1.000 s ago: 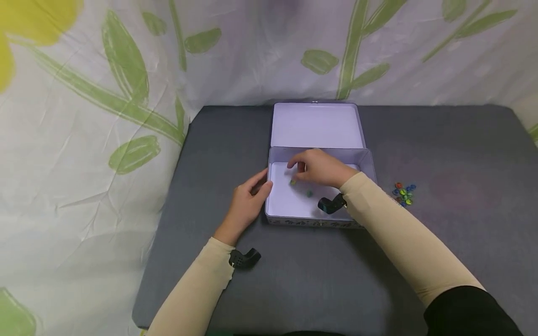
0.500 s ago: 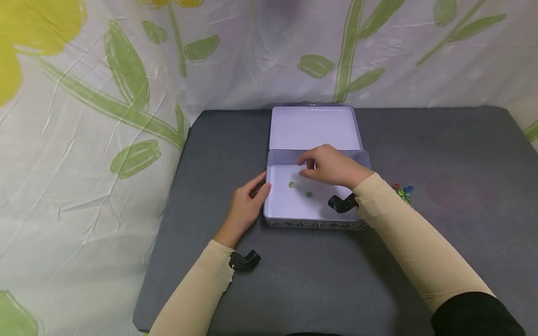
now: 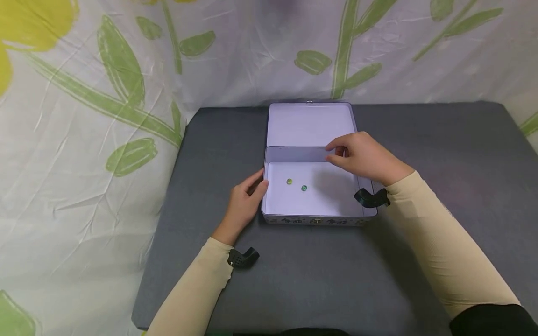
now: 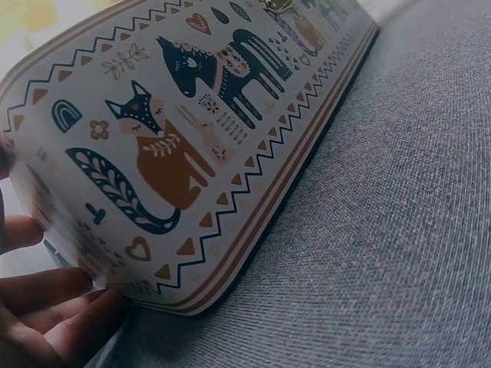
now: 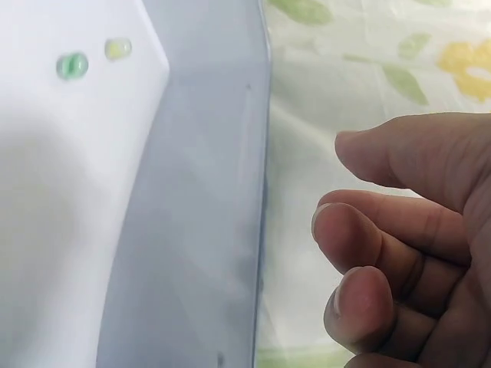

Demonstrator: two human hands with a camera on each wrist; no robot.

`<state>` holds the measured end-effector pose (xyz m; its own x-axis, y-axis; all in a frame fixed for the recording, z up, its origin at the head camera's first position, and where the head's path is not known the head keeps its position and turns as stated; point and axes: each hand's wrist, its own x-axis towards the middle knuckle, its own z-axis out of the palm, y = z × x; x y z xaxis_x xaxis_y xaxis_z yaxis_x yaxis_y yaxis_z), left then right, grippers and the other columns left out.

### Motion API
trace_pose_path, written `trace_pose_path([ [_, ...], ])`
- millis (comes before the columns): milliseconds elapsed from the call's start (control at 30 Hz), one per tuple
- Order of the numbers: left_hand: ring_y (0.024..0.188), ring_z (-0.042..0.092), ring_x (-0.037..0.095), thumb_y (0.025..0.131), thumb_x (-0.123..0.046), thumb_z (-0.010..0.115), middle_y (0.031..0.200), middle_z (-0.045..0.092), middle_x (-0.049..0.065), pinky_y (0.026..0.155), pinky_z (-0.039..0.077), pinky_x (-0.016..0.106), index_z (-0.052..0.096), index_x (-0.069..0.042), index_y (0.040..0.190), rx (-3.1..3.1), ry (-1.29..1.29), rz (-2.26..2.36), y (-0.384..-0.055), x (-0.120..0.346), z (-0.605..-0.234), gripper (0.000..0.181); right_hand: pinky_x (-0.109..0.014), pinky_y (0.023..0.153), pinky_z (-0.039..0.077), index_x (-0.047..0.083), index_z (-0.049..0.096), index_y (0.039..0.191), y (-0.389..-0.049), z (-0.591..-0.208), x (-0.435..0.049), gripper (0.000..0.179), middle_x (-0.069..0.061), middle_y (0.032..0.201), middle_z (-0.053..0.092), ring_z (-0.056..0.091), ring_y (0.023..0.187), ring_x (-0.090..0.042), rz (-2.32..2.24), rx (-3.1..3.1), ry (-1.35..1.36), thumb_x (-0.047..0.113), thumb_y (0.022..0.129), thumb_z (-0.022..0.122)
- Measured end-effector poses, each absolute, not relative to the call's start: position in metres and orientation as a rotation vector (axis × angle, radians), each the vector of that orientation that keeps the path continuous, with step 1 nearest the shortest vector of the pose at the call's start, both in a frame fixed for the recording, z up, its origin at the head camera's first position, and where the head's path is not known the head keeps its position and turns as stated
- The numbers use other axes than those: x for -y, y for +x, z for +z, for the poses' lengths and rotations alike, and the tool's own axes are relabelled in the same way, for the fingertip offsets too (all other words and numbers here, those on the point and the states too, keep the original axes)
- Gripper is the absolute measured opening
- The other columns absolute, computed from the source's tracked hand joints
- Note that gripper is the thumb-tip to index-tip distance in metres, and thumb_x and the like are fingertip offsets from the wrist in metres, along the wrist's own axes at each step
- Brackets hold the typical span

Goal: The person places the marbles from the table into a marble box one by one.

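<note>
A yellow marble [image 3: 289, 181] and a green marble [image 3: 304, 188] lie inside the box [image 3: 290, 204], the yellow between nine and ten o'clock, the green at nine, nearer the middle. They look like glass: expect light, hard, slippery things that roll, best pinched across the middle. The box seems stiff; brace its side walls. Your left hand [image 3: 245, 200] rests relaxed against its nine o'clock wall; your right hand [image 3: 365, 156], over two o'clock, shows nothing held, thumb parted from loosely bent fingers. Only the left wrist view clearly shows the fox print [image 4: 157, 165].
</note>
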<state>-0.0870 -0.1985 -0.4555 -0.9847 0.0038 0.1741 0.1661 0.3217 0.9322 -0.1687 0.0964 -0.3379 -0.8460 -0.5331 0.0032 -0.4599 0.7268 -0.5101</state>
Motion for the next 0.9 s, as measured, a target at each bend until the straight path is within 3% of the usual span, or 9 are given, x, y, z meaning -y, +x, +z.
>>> trace_pose_path([
  [333, 0.119, 0.059, 0.016, 0.097, -0.036, 0.060, 0.134, 0.060, 0.007, 0.098, 0.048, 0.039, 0.058, -0.012, 0.137, 2.490, -0.134, -1.713, -0.087, 0.198, -0.456, 0.047, -0.034, 0.064, 0.046, 0.008, 0.072, 0.110, -0.158, -0.334, -0.135, 0.027, -0.001, 0.082, 0.066, 0.054, 0.069, -0.017, -0.771, -2.837, -0.650, 0.029, 0.093, 0.066],
  [633, 0.119, 0.059, 0.018, 0.097, -0.033, 0.062, 0.134, 0.061, 0.007, 0.099, 0.047, 0.040, 0.058, -0.012, 0.137, 2.469, -0.124, -1.734, -0.088, 0.199, -0.456, 0.046, -0.032, 0.060, 0.048, 0.011, 0.069, 0.119, -0.153, -0.344, -0.173, 0.036, -0.005, 0.091, 0.071, 0.059, 0.052, -0.021, -0.812, -2.792, -0.480, 0.038, 0.096, 0.060],
  [767, 0.121, 0.058, 0.021, 0.097, -0.030, 0.062, 0.135, 0.059, 0.009, 0.100, 0.046, 0.041, 0.056, -0.011, 0.138, 2.487, -0.119, -1.738, -0.087, 0.198, -0.454, 0.045, -0.032, 0.061, 0.048, 0.008, 0.066, 0.123, -0.150, -0.351, -0.190, 0.041, -0.008, 0.092, 0.071, 0.063, 0.059, -0.024, -0.798, -2.761, -0.433, 0.038, 0.097, 0.059],
  [900, 0.122, 0.057, 0.027, 0.098, -0.021, 0.060, 0.136, 0.058, 0.016, 0.101, 0.046, 0.043, 0.054, -0.002, 0.138, 2.501, -0.137, -1.731, -0.081, 0.193, -0.436, 0.044, -0.033, 0.064, 0.047, 0.005, 0.066, 0.122, -0.149, -0.361, -0.203, 0.037, -0.008, 0.091, 0.071, 0.063, 0.065, -0.020, -0.751, -2.795, -0.454, 0.031, 0.097, 0.060],
])
